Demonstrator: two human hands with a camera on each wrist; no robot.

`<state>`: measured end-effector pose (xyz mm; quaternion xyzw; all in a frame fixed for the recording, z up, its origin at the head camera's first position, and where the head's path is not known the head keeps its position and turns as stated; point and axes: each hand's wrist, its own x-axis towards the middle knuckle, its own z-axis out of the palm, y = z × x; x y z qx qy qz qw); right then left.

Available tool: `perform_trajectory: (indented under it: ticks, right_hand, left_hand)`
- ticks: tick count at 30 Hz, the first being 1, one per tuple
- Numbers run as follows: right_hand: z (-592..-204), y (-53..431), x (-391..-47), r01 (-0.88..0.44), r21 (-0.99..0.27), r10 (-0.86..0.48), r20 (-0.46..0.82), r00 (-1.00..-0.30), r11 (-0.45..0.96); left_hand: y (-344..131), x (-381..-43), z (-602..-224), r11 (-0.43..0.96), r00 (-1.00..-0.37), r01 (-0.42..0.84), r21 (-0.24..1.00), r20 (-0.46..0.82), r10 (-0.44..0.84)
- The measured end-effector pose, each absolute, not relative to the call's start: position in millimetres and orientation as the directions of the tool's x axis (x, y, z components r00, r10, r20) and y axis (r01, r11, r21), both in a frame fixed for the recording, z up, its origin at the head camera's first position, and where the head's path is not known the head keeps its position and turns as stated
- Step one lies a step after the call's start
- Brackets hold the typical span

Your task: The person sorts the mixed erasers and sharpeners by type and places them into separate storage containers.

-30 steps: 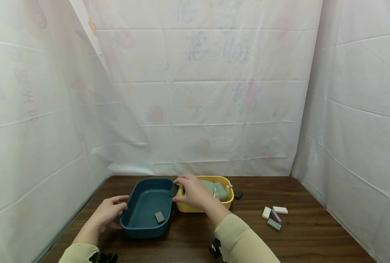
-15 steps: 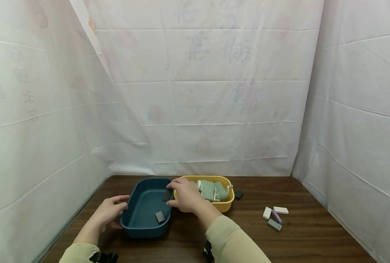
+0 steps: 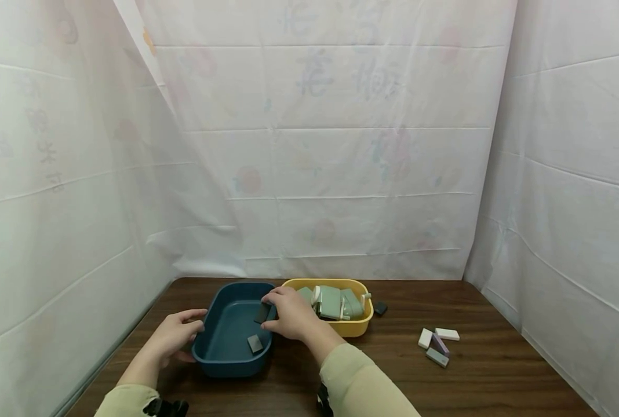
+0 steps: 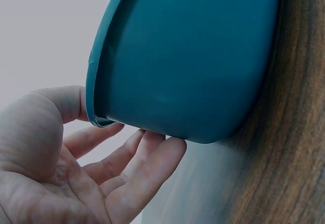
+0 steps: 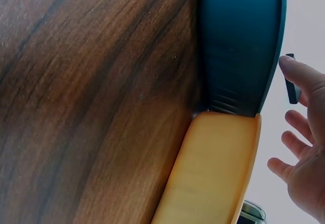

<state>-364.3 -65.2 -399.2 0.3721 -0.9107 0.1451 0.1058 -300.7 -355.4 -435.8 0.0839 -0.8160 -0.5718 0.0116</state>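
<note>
My right hand (image 3: 292, 315) pinches a dark rectangular block (image 3: 261, 313) between thumb and fingers, over the right side of a blue plastic tub (image 3: 231, 369). In the right wrist view the block (image 5: 292, 89) is held above the tub's rim, with the other fingers spread loosely. A grey block (image 3: 254, 344) lies inside the tub near its front right. At the tub's left side, my left hand (image 3: 171, 339) grips it. The left wrist view has the thumb (image 4: 71, 101) at the rim and fingertips (image 4: 172, 150) against the outer wall.
A yellow tub (image 3: 353, 329) holding pale green items (image 3: 331, 302) stands right beside the blue one. To its right lies a dark block (image 3: 379, 308). Farther right are white blocks (image 3: 447, 334), a purple block (image 3: 439, 344) and a grey block (image 3: 437, 357). White sheets hang around the wooden table.
My right hand has moved left with the dark block, from the gap between the tubs to over the blue tub's inside. My left hand has stayed on the tub.
</note>
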Motion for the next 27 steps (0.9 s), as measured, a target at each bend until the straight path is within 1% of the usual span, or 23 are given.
perform_trajectory:
  ticks: [8, 16, 27]
  right_hand:
    - [-402.5, -66.8, -364.8, -0.702, -0.158, -0.651, 0.278, -0.706, 0.694]
    - [-403.3, -65.3, -365.0, -0.692, -0.226, -0.646, 0.249, -0.722, 0.686]
    - [-400.7, -59.5, -365.4, -0.697, -0.233, -0.645, 0.267, -0.716, 0.678]
  left_hand:
    - [-354.7, -299.7, -435.4, 0.33, -0.985, -0.121, 0.936, -0.073, -0.154]
    - [-354.6, -300.0, -435.3, 0.33, -0.985, -0.123, 0.936, -0.075, -0.154]
    - [-353.7, -299.0, -434.9, 0.32, -0.985, -0.125, 0.939, -0.079, -0.156]
